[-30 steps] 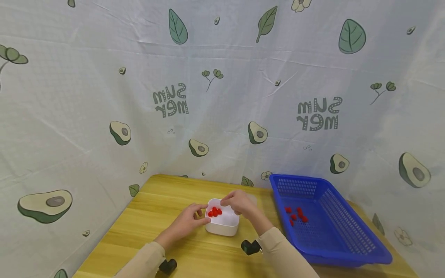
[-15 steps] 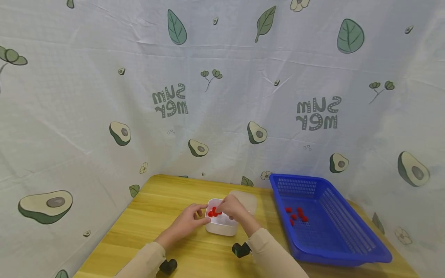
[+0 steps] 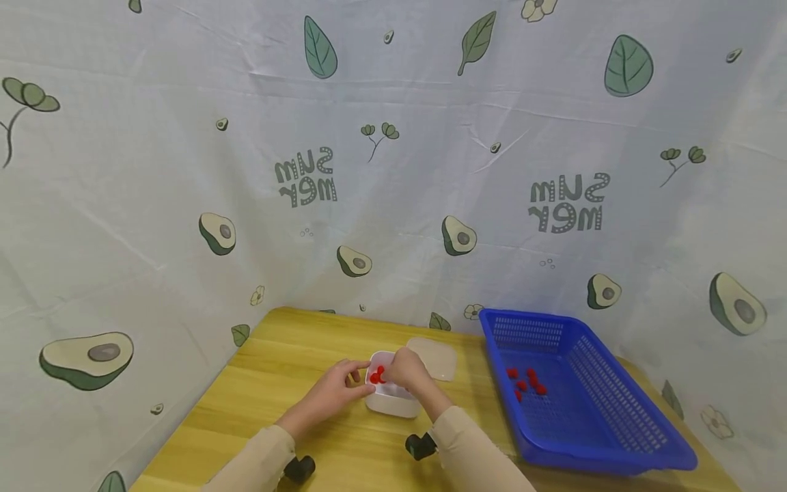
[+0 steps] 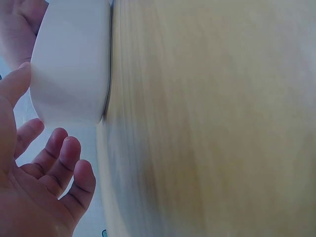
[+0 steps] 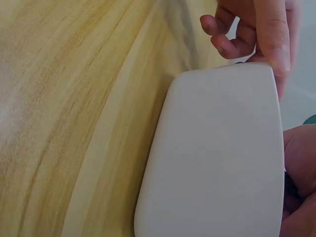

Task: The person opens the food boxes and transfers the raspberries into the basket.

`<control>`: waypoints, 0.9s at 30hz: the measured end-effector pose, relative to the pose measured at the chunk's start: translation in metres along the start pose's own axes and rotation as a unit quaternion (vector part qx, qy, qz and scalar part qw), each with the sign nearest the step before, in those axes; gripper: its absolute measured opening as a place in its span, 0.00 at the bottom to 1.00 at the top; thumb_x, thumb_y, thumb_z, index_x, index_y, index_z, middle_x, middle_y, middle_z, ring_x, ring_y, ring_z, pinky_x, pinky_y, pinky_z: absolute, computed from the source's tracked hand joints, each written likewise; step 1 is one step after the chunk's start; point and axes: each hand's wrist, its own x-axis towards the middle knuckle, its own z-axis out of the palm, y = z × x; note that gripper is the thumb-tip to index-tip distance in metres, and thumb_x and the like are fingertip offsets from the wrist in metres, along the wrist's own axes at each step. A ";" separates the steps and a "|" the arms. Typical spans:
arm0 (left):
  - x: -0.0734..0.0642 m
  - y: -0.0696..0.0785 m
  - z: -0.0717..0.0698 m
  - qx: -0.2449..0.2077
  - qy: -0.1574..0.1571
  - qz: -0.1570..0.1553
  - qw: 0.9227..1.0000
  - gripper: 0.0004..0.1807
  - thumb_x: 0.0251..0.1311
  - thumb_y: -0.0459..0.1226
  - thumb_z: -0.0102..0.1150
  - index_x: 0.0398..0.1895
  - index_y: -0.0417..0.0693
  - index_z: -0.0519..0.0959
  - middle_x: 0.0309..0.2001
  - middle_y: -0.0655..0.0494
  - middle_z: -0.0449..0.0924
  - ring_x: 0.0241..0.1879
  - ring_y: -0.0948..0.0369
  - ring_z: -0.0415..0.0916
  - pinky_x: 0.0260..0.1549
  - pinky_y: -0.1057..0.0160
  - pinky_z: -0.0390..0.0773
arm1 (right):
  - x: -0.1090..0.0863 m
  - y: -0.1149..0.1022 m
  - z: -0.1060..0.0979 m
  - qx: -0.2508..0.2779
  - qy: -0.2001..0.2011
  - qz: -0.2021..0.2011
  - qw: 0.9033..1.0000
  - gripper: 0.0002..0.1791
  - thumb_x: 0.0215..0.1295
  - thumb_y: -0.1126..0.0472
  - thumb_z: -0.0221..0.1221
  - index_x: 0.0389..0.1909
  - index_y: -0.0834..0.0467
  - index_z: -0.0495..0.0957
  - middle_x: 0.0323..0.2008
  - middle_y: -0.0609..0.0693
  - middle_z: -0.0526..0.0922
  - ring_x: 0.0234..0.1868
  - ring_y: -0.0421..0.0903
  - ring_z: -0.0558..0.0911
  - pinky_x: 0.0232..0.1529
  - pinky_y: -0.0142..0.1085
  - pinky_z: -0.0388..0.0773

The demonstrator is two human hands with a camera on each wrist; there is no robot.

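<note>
A small white box (image 3: 392, 406) without its cover stands on the table, with several small red pieces (image 3: 376, 376) inside at its left; their kind is too small to tell. My left hand (image 3: 335, 389) holds the box's left end, thumb and index finger at the rim. Its other fingers hang loosely curled beside the box in the left wrist view. My right hand (image 3: 408, 372) reaches down into the box next to the red pieces. The box's wall (image 5: 217, 153) hides its fingertips in the right wrist view, so whether they pinch a piece does not show.
Behind the box, a pale translucent lid (image 3: 438, 359) lies flat on the wooden table (image 3: 320, 335). A large blue basket (image 3: 590, 410) stands to the right, several red pieces (image 3: 531, 379) on its floor. Patterned white cloth (image 3: 406, 171) hangs behind the table.
My right hand has moved left and down from above the box's right side into it, exposing the lid behind. The left hand stays at the box's left end.
</note>
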 end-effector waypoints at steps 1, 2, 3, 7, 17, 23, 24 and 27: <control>0.000 0.000 0.000 0.000 0.000 0.000 1.000 0.33 0.64 0.54 0.65 0.68 0.49 0.74 0.42 0.54 0.73 0.39 0.58 0.69 0.34 0.65 0.72 | 0.000 0.000 0.000 -0.002 0.002 0.001 1.000 0.10 0.54 0.64 0.71 0.22 0.62 0.79 0.18 0.49 0.69 0.18 0.45 0.69 0.19 0.33 0.67; 0.001 0.000 0.000 0.001 0.000 -0.001 1.000 0.33 0.63 0.54 0.65 0.68 0.49 0.74 0.42 0.54 0.73 0.39 0.58 0.69 0.34 0.65 0.72 | 0.000 -0.001 0.000 -0.003 0.003 0.002 1.000 0.10 0.54 0.63 0.71 0.23 0.62 0.79 0.18 0.50 0.70 0.19 0.46 0.70 0.20 0.34 0.68; 0.001 0.000 0.000 0.001 0.000 -0.001 1.000 0.33 0.63 0.54 0.65 0.68 0.49 0.74 0.42 0.54 0.73 0.39 0.58 0.69 0.34 0.65 0.72 | 0.000 -0.001 0.000 -0.010 0.003 0.000 1.000 0.11 0.53 0.63 0.72 0.24 0.62 0.79 0.19 0.50 0.72 0.20 0.46 0.70 0.21 0.34 0.68; 0.000 -0.002 0.000 0.002 0.000 0.004 1.000 0.32 0.64 0.53 0.65 0.67 0.49 0.75 0.42 0.55 0.73 0.39 0.58 0.69 0.34 0.65 0.72 | -0.001 -0.001 0.001 -0.052 0.011 -0.012 0.999 0.14 0.53 0.59 0.73 0.27 0.62 0.79 0.22 0.51 0.75 0.23 0.47 0.72 0.25 0.36 0.69; -0.001 -0.001 -0.001 -0.002 0.000 0.009 1.000 0.33 0.63 0.54 0.65 0.67 0.48 0.75 0.41 0.55 0.73 0.39 0.58 0.69 0.35 0.65 0.72 | -0.003 -0.001 0.008 -0.085 0.038 -0.025 0.995 0.13 0.54 0.59 0.72 0.26 0.63 0.79 0.21 0.51 0.75 0.23 0.47 0.72 0.26 0.36 0.69; 0.000 -0.001 0.000 -0.003 -0.001 0.007 1.000 0.33 0.63 0.53 0.65 0.67 0.47 0.74 0.42 0.55 0.73 0.40 0.58 0.69 0.35 0.64 0.72 | -0.005 -0.001 0.011 -0.098 0.049 -0.032 0.993 0.11 0.53 0.61 0.72 0.23 0.61 0.79 0.20 0.50 0.75 0.22 0.48 0.71 0.26 0.36 0.69; 0.000 -0.001 0.000 -0.002 -0.001 0.007 1.000 0.33 0.63 0.53 0.65 0.67 0.47 0.74 0.42 0.55 0.73 0.40 0.58 0.69 0.35 0.64 0.72 | -0.005 -0.001 0.012 -0.098 0.049 -0.033 0.993 0.12 0.53 0.60 0.72 0.22 0.61 0.79 0.19 0.49 0.75 0.22 0.47 0.71 0.25 0.36 0.68; 0.001 -0.001 0.000 -0.002 -0.001 0.007 1.000 0.32 0.64 0.52 0.65 0.67 0.47 0.74 0.42 0.55 0.73 0.39 0.58 0.69 0.35 0.64 0.72 | -0.004 0.000 0.011 -0.082 0.043 -0.032 0.995 0.13 0.53 0.58 0.72 0.20 0.59 0.79 0.17 0.48 0.74 0.21 0.46 0.71 0.23 0.34 0.66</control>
